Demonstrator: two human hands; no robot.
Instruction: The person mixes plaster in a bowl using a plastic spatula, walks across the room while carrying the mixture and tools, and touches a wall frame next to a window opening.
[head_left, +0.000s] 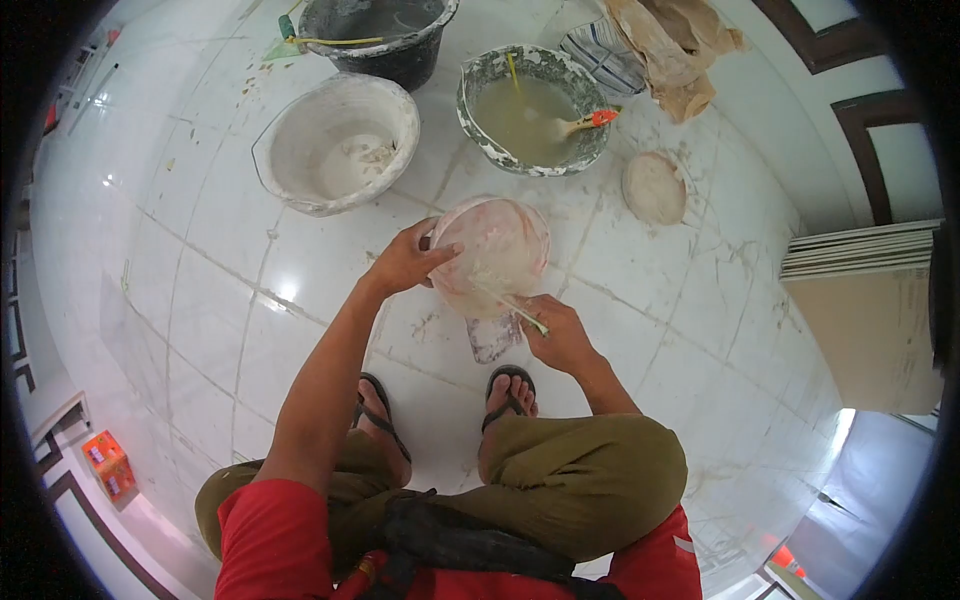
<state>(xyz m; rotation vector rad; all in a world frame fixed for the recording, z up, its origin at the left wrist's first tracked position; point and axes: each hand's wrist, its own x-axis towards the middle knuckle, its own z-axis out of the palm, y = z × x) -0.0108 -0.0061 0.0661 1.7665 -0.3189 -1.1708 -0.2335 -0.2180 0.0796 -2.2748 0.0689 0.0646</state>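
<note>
the left grip (412, 260) is clasping the side of a pink-streaked bowl (505, 235) before the sandalled feet (513, 392); the right grip (556, 335) is pinching what looks like a thin stick (497, 298) that is reaching into the bowl.

White glossy floor tiles (225, 300) spread across the frame, their dingy grout lines curving toward the edges. Light glares off them left of centre (285, 288). At upper right stands a pale wall (790, 125) with dark brown framing (862, 130); similar dark framing (100, 525) runs along the lower left. Flat boards (865, 335) are stacked at the right edge.
</note>
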